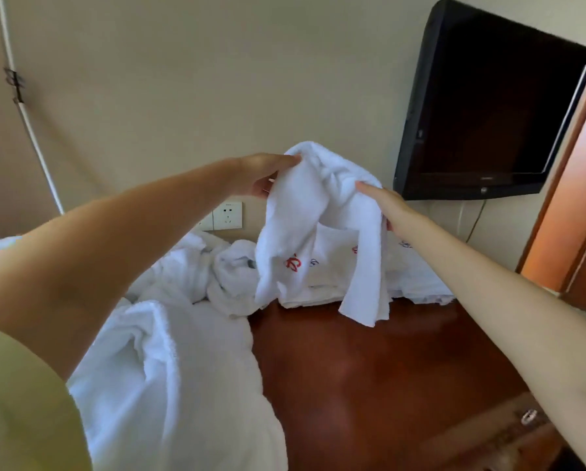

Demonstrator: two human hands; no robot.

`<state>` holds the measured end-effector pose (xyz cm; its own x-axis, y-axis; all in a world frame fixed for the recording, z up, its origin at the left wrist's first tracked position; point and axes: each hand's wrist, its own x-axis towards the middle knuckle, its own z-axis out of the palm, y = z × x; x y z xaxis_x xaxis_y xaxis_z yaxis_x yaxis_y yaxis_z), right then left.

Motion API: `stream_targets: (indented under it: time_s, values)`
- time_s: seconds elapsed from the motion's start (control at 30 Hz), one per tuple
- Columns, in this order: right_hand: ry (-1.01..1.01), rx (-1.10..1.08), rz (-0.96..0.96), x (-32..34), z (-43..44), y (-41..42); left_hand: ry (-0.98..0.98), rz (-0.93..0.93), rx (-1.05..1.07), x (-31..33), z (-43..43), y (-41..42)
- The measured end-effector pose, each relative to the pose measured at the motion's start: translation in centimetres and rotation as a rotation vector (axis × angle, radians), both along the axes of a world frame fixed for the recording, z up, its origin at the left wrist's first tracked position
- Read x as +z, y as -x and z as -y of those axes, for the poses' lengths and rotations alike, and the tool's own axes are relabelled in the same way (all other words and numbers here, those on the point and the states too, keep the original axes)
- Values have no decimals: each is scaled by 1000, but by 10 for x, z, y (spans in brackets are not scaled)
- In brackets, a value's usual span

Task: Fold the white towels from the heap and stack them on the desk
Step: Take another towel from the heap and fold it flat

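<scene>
Above the dark red-brown wooden desk [369,362] we hold one white terry towel [305,232] with a red stitched mark, clear of the surface and bunched; our left hand [261,175] pinches its upper left fold; our right hand [383,202] grips the upper right, fingers partly buried in cloth; two tails hang below the hands, long axis not yet stretched across; crumpled white heap [169,334] lies lower left, nearer the left arm; flat folded white towels [417,277] sit behind, by the wall; we judge the hands must part sideways to find corners.

White towel [305,212] w/ red logo; red-brown desk [386,362].
</scene>
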<state>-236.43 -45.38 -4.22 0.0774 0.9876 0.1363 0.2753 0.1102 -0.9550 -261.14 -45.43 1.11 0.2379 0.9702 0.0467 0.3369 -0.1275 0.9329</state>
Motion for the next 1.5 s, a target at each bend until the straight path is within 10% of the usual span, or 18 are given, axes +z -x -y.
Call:
stream_targets:
  time_s: [0.57, 1.0, 1.33, 1.5]
  values:
    - [-254, -41, 247, -11, 43, -73, 208, 365, -115, -6, 13, -139]
    - [-1211, 85, 1416, -29, 48, -40, 141, 332, 126, 1, -1, -124]
    - [-1083, 28, 1182, -33, 61, -61, 94, 8, 93, -15, -7, -86]
    - [-792, -45, 715, -35, 59, -66, 75, -51, 49, -15, -7, -84]
